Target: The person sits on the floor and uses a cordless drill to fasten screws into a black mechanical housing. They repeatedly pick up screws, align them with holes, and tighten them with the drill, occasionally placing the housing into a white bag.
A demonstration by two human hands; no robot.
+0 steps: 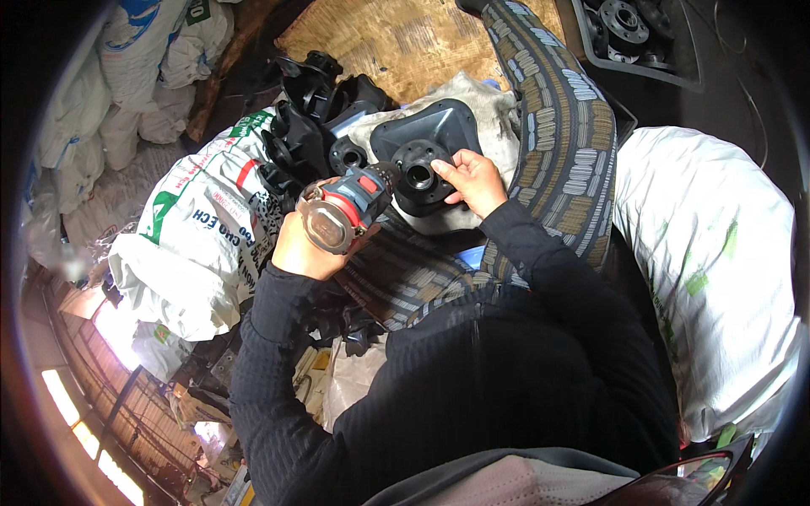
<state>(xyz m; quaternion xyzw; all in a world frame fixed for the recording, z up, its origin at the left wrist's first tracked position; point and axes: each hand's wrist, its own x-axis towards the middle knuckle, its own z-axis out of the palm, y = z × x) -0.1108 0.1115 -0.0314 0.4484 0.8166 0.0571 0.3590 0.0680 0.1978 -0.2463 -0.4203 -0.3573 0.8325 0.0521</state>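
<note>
White sacks point(126, 67) are heaped at the upper left of your workspace, and bright openings point(89, 443) let light in at the lower left. Nearer to you, a printed white sack point(194, 219) slumps on your left, while a large white sack point(709, 253) bulges on your right. A worn wooden panel point(396, 34) spans the far side, and a grey bin point(692, 72) with round metal parts point(624, 21) in it sits at the upper right.

Your left hand point(302, 246) is wrapped around a grey and red power tool point(359, 196), whose dark front end points to the right, right beside the black flanged part point(419, 174). That part is in front of you, its round holed face and central opening turned up toward you. Your right hand point(477, 184) grips its right edge between thumb and fingers. A square-rimmed black piece point(460, 122) shows just behind it; you cannot tell from this angle whether the two are one body. Pale cloth point(498, 126) lies beneath them. To the left, more black parts point(295, 131) are piled against the printed white sack. A patterned fabric strip point(569, 143) curves around the right side of the cloth, passing near your right sleeve point(523, 240).
</note>
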